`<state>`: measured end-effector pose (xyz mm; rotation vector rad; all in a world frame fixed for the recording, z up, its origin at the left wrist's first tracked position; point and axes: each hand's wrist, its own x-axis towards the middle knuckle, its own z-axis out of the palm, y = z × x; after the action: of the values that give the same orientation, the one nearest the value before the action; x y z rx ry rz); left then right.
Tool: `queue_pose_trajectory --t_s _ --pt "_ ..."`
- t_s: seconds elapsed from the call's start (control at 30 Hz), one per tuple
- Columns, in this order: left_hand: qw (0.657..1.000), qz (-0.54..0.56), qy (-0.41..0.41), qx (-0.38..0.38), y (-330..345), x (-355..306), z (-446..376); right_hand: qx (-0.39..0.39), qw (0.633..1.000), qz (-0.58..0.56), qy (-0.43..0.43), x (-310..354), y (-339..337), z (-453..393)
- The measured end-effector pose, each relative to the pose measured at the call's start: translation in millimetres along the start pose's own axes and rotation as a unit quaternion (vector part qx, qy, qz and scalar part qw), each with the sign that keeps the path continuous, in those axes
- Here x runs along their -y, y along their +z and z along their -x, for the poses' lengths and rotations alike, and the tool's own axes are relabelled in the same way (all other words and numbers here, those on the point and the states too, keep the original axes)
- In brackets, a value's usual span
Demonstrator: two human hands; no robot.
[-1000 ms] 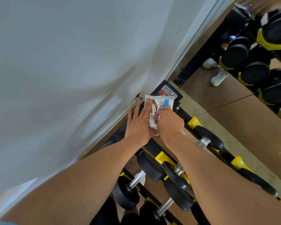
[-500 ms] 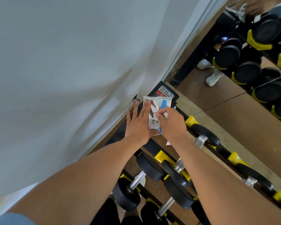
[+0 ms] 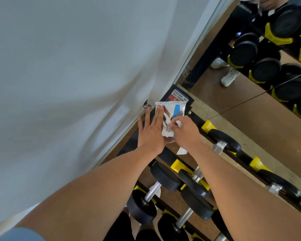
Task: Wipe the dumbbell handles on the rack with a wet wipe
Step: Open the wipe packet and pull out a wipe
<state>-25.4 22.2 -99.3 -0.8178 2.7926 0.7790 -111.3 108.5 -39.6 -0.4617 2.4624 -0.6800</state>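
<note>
We work at the rack's [image 3: 165, 154] top left corner, tight against the white curtain [image 3: 76, 75] on the left, with the mirror [image 3: 268, 84] just behind. Our left hand [image 3: 150, 134] lies flat, fingers straight, backing the wipe packet [image 3: 170, 108]. Our right hand [image 3: 185, 132] pinches a white wipe [image 3: 178, 124] at the packet's mouth; since 0.5 s ago more white shows there and below the wrist. The packet is crinkled silver with 1 blue stripe. Dumbbells [image 3: 165, 176] rest below our arms.
</note>
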Motion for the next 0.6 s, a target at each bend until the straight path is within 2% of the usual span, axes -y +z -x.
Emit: queue_pose_trajectory --t_s 0.07,0.2,0.33,0.43,0.53,0.6 --pt "1.0 0.008 0.007 0.003 0.4 0.7 0.2 -0.017 0.996 -0.086 0.016 -0.6 -5.8 15.5" --pt "1.0 0.0 0.013 0.001 -0.8 0.9 1.5 -0.03 0.985 -0.17 0.021 1.9 -5.6 37.0" --pt "1.0 -0.012 0.016 0.003 0.8 0.4 0.0 -0.066 0.945 -0.319 0.029 15.0 -17.1 38.4" --pt "1.0 -0.007 0.022 -0.009 1.5 1.6 0.8 -0.088 0.928 -0.358 0.044 27.5 -30.7 30.7" --pt "1.0 -0.007 0.023 -0.015 1.7 2.2 1.6 -0.089 0.898 -0.419 0.105 35.4 -34.4 30.5" --pt "0.999 -0.015 0.029 -0.012 1.9 3.7 0.3 -0.064 0.865 -0.47 0.164 37.5 -35.6 35.4"
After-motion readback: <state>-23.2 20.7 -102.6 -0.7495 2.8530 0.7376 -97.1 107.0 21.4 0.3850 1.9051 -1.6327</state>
